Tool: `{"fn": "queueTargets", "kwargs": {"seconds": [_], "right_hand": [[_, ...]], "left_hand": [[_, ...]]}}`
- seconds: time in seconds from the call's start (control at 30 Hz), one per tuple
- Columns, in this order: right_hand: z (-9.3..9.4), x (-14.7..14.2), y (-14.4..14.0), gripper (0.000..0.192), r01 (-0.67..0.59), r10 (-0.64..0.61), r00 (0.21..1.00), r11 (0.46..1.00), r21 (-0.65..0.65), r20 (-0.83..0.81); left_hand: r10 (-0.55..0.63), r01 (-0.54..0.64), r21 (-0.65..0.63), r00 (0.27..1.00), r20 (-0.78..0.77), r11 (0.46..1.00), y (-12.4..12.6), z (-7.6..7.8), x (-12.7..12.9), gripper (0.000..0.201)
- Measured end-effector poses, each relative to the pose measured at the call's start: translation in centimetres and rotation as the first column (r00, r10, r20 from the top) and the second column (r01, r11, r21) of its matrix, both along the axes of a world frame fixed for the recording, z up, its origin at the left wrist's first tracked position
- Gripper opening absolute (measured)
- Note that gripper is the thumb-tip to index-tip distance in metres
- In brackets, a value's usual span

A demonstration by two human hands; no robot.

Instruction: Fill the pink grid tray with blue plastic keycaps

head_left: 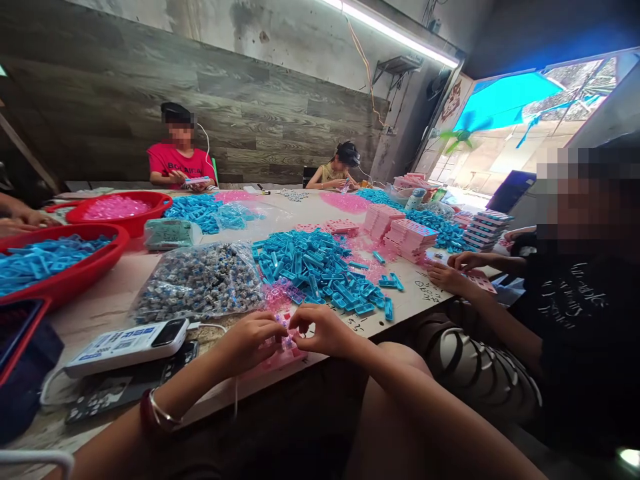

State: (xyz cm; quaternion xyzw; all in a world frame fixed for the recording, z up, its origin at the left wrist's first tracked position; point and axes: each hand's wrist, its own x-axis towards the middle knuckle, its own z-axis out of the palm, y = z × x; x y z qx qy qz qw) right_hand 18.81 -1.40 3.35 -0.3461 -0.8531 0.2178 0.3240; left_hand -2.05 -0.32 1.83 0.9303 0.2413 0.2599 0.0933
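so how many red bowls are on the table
2: one bowl at the far left with blue pieces, cut off by the picture's edge, and another bowl just behind it with pink pieces. More could be hidden.

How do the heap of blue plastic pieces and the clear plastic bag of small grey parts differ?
The blue plastic heap lies loose and uncovered, while the clear plastic bag encloses its grey parts. The heap's blue pieces are long and narrow; the bag's parts are small and chunky. Both rest on the same table.
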Motion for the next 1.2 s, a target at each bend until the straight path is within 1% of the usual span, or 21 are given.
{"fn": "queueTargets", "kwargs": {"seconds": [0.13, 0.23, 0.37, 0.5, 0.63, 0.7, 0.8, 0.9, 1.03, 1.2], "right_hand": [[-0.1, -0.1, -0.2, 0.014, -0.021, 0.022, 0.999, 0.998, -0.058, 0.027], [-0.2, -0.2, -0.2, 0.015, -0.018, 0.021, 0.998, 0.998, -0.062, 0.056], [-0.3, -0.1, -0.1, 0.017, -0.029, 0.032, 0.997, 0.998, -0.052, 0.069], [-0.2, -0.2, -0.2, 0.020, -0.040, 0.040, 0.993, 0.999, 0.004, 0.111], [-0.4, -0.4, -0.4, 0.021, -0.022, 0.014, 0.991, 0.998, 0.059, 0.132], [-0.8, -0.5, -0.4, 0.022, -0.015, 0.002, 0.990, 0.995, 0.096, 0.138], [-1.5, -0.7, -0.2, 0.021, -0.042, 0.019, 0.990, 0.986, 0.163, 0.140], [-1.9, -0.8, -0.1, 0.018, -0.076, 0.046, 0.989, 0.972, 0.222, 0.140], [-1.7, -0.9, -0.2, 0.014, -0.080, 0.036, 0.986, 0.960, 0.270, 0.162], [-1.5, -1.0, -0.2, 0.008, -0.096, 0.049, 0.985, 0.950, 0.296, 0.164]], "left_hand": [[-0.004, 0.005, -0.055, 1.000, 0.010, 0.998, 0.2, -0.1, -0.3, 0.011], [-0.009, 0.010, -0.072, 1.000, 0.014, 0.997, 0.3, -0.1, -0.4, 0.010], [-0.013, 0.014, -0.056, 1.000, 0.014, 0.998, 0.4, 0.1, -0.4, 0.011], [0.006, -0.007, -0.038, 1.000, -0.017, 0.999, 0.4, 0.1, -0.5, 0.013], [0.019, -0.022, -0.036, 0.997, -0.075, 0.999, 0.3, 0.0, -0.5, 0.027], [0.010, -0.012, -0.033, 0.997, -0.076, 0.999, 0.2, -0.1, -0.5, 0.029], [0.003, -0.004, -0.033, 0.999, -0.054, 0.999, 0.2, -0.1, -0.5, 0.022], [0.008, -0.009, -0.030, 0.999, -0.037, 1.000, 0.3, -0.2, -0.5, 0.016], [-0.001, 0.001, -0.027, 1.000, -0.010, 1.000, 0.4, -0.2, -0.5, 0.013], [-0.002, 0.001, -0.030, 1.000, -0.029, 1.000, 0.4, 0.0, -0.4, 0.011]]}}
